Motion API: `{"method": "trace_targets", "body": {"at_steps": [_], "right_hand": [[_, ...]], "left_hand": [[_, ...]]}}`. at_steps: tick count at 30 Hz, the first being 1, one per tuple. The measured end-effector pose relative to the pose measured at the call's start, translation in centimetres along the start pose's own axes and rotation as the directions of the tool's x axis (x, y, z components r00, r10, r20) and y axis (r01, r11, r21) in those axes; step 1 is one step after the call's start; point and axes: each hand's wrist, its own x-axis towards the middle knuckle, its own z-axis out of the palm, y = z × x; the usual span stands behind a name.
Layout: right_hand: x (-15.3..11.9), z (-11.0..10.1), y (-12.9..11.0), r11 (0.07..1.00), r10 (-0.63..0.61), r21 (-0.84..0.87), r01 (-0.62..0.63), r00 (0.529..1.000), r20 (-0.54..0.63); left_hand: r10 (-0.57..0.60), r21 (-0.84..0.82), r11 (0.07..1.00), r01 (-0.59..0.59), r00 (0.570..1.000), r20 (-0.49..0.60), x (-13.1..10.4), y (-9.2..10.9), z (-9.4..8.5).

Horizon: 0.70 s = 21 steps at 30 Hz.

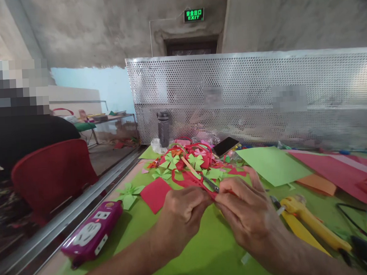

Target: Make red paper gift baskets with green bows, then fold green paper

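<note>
A green-lit rectangular exit sign (pixel 194 15) glows on a rough gray concrete wall (pixel 104 31) above a perforated silver metal panel (pixel 248 76). A dark translucent lidded bottle (pixel 164 130) stands before the panel, a black-screened phone (pixel 226 146) lying to its right. At left, a glossy purple-and-white power strip (pixel 93 230) sits near a person in dark clothing (pixel 32 133) on a red plastic chair (pixel 54 173).

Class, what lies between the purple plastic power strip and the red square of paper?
In the head view, a light-green paper flower lies between the purple plastic power strip and the red square of paper.
</note>
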Motion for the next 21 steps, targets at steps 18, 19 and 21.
{"method": "trace_targets", "body": {"at_steps": [18, 19, 21], "right_hand": [[-0.36, 0.63, 0.70, 1.000, 0.019, -0.014, -0.020, 0.999, -0.033], [-0.37, 0.59, 0.72, 1.000, 0.020, -0.017, -0.021, 0.999, -0.028], [-0.44, 0.60, 0.70, 0.999, 0.020, -0.026, -0.020, 1.000, 0.004]], "left_hand": [[-0.025, 0.075, 0.997, 0.027, 0.999, -0.032, 0.00, -0.32, -0.09], [-0.021, 0.092, 0.995, 0.025, 0.999, -0.042, 0.03, -0.33, -0.06], [-0.023, 0.117, 0.993, 0.029, 0.998, -0.050, 0.05, -0.36, 0.09]]}}
